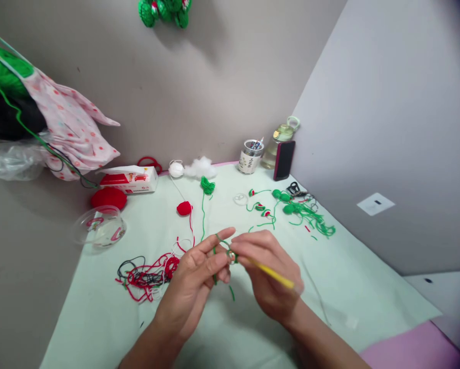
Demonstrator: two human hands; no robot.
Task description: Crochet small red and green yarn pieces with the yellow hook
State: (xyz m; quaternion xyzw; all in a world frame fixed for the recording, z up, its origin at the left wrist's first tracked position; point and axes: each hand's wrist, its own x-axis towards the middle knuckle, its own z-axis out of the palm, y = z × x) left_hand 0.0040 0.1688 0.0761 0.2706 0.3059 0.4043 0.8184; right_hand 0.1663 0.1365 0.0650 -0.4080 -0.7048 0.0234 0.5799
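Note:
My left hand (199, 277) pinches a small crocheted piece (233, 256) in green and white between thumb and fingers. Green yarn (222, 240) loops over its raised index finger and runs down between the fingers. A crochet hook with a yellow handle (274, 274) is in my right hand (272, 271), held like a pen, its tip at the crocheted piece and hidden by the fingers. A short green yarn tail (232, 293) hangs below the hands. From a small green yarn bundle (207, 185) a strand leads down toward my left hand.
Tangled red, black and white yarn (148, 277) lies left of my hands, near a clear plastic bowl (99, 228). A red yarn ball (184, 208), tissue box (132, 179), pen can (250, 158), bottle (276, 146) and phone (284, 160) stand behind. Green yarn scraps (314, 218) lie right.

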